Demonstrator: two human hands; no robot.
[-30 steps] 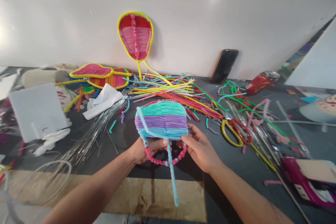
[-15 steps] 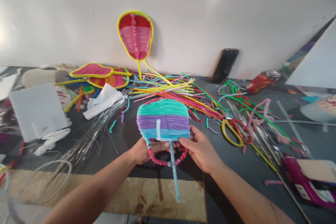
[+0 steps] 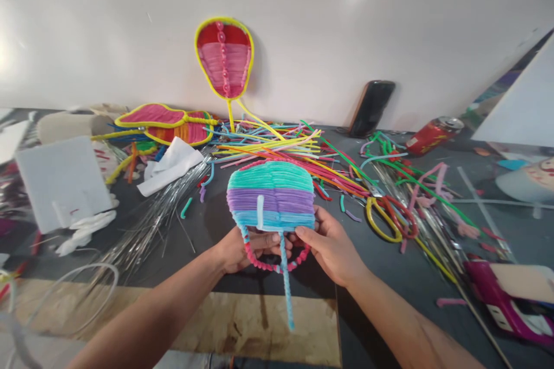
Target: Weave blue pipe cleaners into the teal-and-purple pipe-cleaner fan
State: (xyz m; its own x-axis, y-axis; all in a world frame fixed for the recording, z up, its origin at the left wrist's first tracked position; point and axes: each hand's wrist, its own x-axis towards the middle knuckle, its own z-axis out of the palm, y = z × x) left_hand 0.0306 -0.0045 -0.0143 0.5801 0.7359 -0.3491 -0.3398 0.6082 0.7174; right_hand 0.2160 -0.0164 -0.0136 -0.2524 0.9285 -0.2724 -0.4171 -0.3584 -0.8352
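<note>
Between my two hands is a pipe-cleaner craft piece (image 3: pixel 272 196), with green, purple and blue rows, a twisted pink rim along its top and bottom, and a twisted blue stem hanging down. A short pale blue end sticks out from its front. My left hand (image 3: pixel 242 248) is closed on the lower left, its fingers partly behind the pink loop. My right hand (image 3: pixel 329 245) pinches the lower right edge, thumb in front and fingers behind. The lower loop has an open gap below the blue rows.
Behind lies a heap of coloured pipe cleaners (image 3: pixel 277 144). A yellow-rimmed pink piece (image 3: pixel 224 60) stands against the wall. Scissors (image 3: pixel 389 219), a red can (image 3: pixel 435 135), a phone (image 3: pixel 372 108) and a magenta tool (image 3: pixel 506 300) are to the right; bare wires (image 3: pixel 160 213) lie left.
The craft piece has tilted or turned very slightly, its right edge shifting a little to the right. Both hands keep their hold in nearly the same place.
</note>
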